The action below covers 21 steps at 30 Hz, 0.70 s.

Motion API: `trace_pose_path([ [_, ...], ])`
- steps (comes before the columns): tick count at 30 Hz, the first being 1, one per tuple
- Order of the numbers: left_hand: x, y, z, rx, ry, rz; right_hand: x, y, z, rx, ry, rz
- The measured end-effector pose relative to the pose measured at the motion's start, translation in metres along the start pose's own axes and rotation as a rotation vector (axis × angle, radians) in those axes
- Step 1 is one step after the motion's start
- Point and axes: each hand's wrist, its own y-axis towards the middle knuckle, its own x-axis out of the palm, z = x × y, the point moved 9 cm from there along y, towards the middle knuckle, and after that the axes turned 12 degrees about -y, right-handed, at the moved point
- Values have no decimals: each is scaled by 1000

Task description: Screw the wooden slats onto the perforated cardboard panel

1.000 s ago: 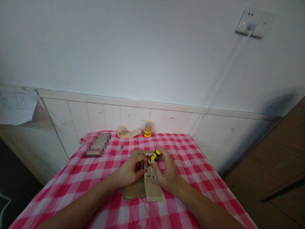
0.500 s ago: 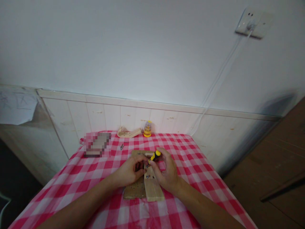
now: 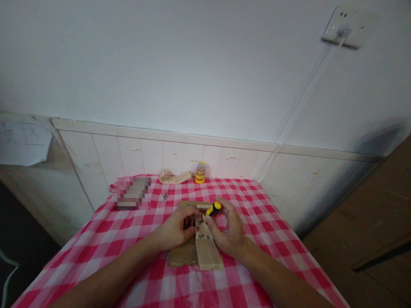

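A small screwdriver (image 3: 213,208) with a yellow and black handle is held by my right hand (image 3: 230,231), thumb and fingers wrapped round it. Its handle leans up to the right, with the lower end over a pale wooden piece (image 3: 208,255); the tip is too small to make out. My left hand (image 3: 176,229) is curled against the left edge of that piece, thumb and fingers bent, fingertips close to the screwdriver's lower end. Small metal screws (image 3: 201,236) stand in the wood. Under it lies a worn brown board (image 3: 182,257).
The table has a red-and-white checked cloth (image 3: 141,273). Toward the wall are a curved wooden part (image 3: 173,178), a yellow-based container (image 3: 199,173), small metal pieces (image 3: 165,196) and a blurred-out flat object (image 3: 133,194). A cable (image 3: 298,98) hangs from a wall socket (image 3: 349,28).
The screwdriver's handle has tilted slightly further to the right with my right hand. My left hand stays at the wooden piece. The whole view has shifted a little.
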Motion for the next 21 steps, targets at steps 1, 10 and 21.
trace_pose_path([
  [1,-1,0,1,19,-8,8,-2,-1,0,5,18,8],
  [10,10,-3,28,98,-170,-125,-5,-5,-7,-8,144,4],
  [21,12,-2,26,123,-59,-141,-6,-3,-15,-54,131,-9],
])
